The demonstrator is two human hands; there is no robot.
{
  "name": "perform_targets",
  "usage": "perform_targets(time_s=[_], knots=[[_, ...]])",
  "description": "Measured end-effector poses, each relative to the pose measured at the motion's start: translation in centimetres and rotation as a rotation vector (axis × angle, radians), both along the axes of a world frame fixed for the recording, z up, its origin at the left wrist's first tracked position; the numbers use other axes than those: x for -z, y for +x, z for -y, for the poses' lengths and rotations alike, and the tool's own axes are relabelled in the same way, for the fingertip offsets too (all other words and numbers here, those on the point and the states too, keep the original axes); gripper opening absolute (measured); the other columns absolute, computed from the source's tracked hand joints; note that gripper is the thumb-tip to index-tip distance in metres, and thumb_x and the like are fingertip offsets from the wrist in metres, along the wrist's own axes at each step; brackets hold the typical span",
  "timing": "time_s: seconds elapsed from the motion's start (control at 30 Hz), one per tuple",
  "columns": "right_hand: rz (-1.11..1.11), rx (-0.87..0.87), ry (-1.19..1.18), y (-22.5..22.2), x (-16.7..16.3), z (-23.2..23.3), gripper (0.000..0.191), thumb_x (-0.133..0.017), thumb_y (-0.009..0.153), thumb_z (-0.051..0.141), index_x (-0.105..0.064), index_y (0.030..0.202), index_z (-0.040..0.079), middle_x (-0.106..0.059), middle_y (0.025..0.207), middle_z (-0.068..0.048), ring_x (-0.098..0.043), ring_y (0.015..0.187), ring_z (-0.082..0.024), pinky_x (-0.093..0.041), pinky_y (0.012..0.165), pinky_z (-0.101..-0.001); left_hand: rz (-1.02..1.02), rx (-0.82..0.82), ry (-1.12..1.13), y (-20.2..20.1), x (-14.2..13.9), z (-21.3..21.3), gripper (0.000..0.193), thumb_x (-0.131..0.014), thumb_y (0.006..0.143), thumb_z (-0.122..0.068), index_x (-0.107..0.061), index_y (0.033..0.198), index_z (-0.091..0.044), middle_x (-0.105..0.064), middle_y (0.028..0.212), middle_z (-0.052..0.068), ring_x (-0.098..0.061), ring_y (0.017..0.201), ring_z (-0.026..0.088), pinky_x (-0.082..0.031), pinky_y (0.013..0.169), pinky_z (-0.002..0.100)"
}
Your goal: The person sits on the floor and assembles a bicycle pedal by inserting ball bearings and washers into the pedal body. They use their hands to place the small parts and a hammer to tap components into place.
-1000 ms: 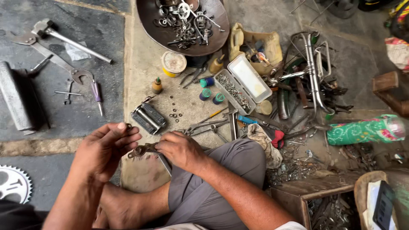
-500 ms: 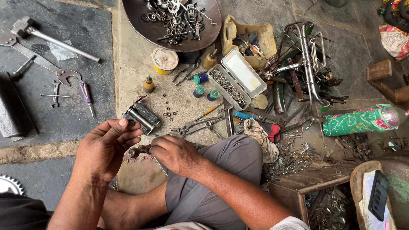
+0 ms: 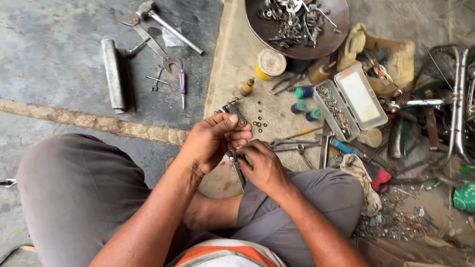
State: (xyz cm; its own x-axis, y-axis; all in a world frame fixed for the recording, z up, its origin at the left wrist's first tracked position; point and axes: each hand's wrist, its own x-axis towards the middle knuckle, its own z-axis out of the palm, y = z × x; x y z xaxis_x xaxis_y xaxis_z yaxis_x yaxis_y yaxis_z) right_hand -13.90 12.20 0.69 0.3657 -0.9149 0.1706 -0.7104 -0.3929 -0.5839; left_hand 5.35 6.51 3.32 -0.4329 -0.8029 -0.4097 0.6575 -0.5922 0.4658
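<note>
The person sat cross-legged on the rough concrete floor (image 3: 59,64), and both hands met above the knees. The left hand (image 3: 213,141) had its fingers (image 3: 236,129) curled narrow, pinching a small dark metal part (image 3: 241,122) at the tips. The right hand (image 3: 262,165) was closed around the thin steel pliers (image 3: 237,170), whose handles pointed down toward the lap. I could not tell the exact shape of the small part. Just beyond the hands, tiny round washers (image 3: 258,121) lay scattered on the floor. Further away stood a shallow rusty metal bowl (image 3: 341,24) full of scrap pieces, and near it an open clear plastic box (image 3: 354,101) of screws. At the far left side lay a smooth grey steel tube (image 3: 113,74).
</note>
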Motion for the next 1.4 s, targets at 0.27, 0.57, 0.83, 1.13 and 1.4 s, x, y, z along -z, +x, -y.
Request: perform_targets(time_s=[0.27,0.57,0.83,1.13,1.4], knots=[[-0.089,-0.031,0.009,0.9,-1.4,0.3,0.026,-0.079,0.079,0.008,-0.071,0.103,0.005,-0.065,0.101,-0.012,-0.065,0.097,-0.032,-0.055,0.086,-0.0419,-0.013,-0.001,-0.024,1.3,0.6,-0.3,0.016,-0.060,0.101,-0.014,-0.065,0.108,0.000,-0.076,0.103,0.018,-0.076,0.089,0.025,-0.061,0.080,0.037],[-0.164,-0.025,0.019,1.1,-1.9,0.3,0.023,-0.083,0.084,0.016,-0.069,0.099,0.005,-0.064,0.093,-0.010,-0.065,0.091,-0.031,-0.054,0.079,-0.0423,0.264,-0.202,-0.041,2.7,3.6,1.7,0.016,-0.062,0.101,-0.015,-0.064,0.103,0.000,-0.075,0.095,0.015,-0.074,0.081,0.022,-0.061,0.074,0.035],[-0.063,-0.052,0.008,1.2,-1.9,0.2,0.027,-0.076,0.081,0.001,-0.071,0.107,0.005,-0.064,0.100,-0.011,-0.065,0.097,-0.031,-0.055,0.085,-0.0410,0.527,-0.310,0.025,2.7,7.7,2.9,0.016,-0.061,0.100,-0.016,-0.064,0.098,-0.001,-0.074,0.088,0.012,-0.074,0.076,0.020,-0.062,0.069,0.032],[-0.049,-0.052,0.113,1.0,-1.8,0.7,0.028,-0.077,0.080,0.001,-0.072,0.107,0.007,-0.064,0.102,-0.011,-0.066,0.099,-0.030,-0.055,0.086,-0.0396,0.585,-0.282,-0.003,2.2,8.1,3.2,0.019,-0.060,0.102,-0.017,-0.064,0.095,0.000,-0.075,0.088,0.011,-0.074,0.076,0.018,-0.061,0.069,0.031],[-0.089,-0.047,0.098,0.9,-1.3,0.8,0.024,-0.080,0.082,0.007,-0.073,0.106,0.007,-0.065,0.098,-0.010,-0.066,0.096,-0.030,-0.055,0.084,-0.0406,0.665,-0.241,0.002,2.1,8.1,3.2,0.018,-0.060,0.101,-0.017,-0.065,0.097,-0.001,-0.075,0.089,0.011,-0.074,0.078,0.017,-0.062,0.072,0.031]])
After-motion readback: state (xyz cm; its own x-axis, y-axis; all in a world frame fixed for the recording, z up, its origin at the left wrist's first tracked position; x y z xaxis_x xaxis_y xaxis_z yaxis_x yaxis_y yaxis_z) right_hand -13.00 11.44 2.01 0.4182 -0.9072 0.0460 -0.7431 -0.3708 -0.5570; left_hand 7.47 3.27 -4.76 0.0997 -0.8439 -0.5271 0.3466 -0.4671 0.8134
